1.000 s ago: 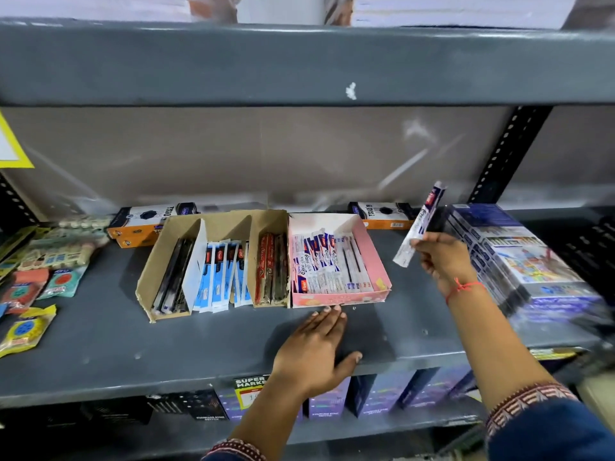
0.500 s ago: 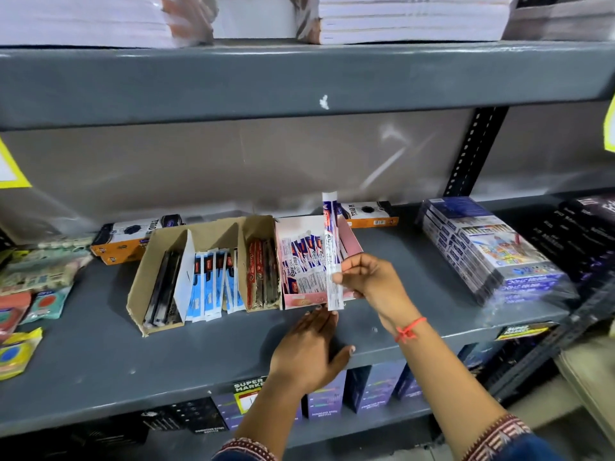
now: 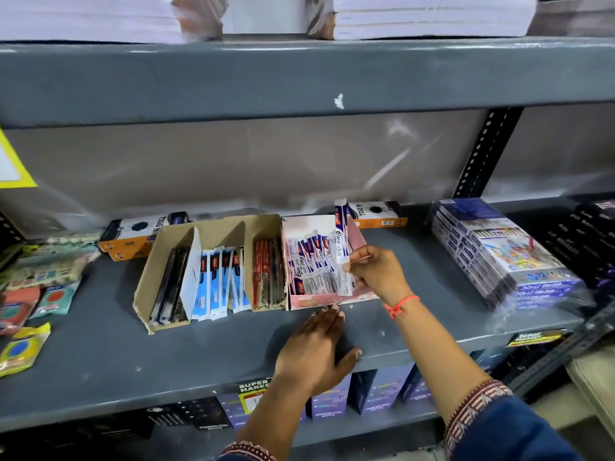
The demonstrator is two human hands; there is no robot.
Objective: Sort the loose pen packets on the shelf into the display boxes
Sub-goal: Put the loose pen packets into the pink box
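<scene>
My right hand (image 3: 377,272) grips a white, blue and red pen packet (image 3: 342,247), held upright over the pink display box (image 3: 357,236), its lower end down among matching packets (image 3: 307,264) inside. My left hand (image 3: 316,351) lies flat on the grey shelf (image 3: 100,354), fingertips at the pink box's front wall. Left of it stands a brown cardboard display box (image 3: 146,277) with black pens, blue packets (image 3: 218,274) and red packets (image 3: 266,271) in separate compartments.
Orange and white boxes (image 3: 133,232) lie behind the display boxes. A wrapped stack of colour-pencil packs (image 3: 502,251) sits at the right. Eraser and sharpener packets (image 3: 23,307) lie at the left. A shelf with paper stacks hangs above.
My right hand carried the pen packet from the right side of the shelf leftward to the pink box and lowered it in. My left hand stayed flat on the shelf.
</scene>
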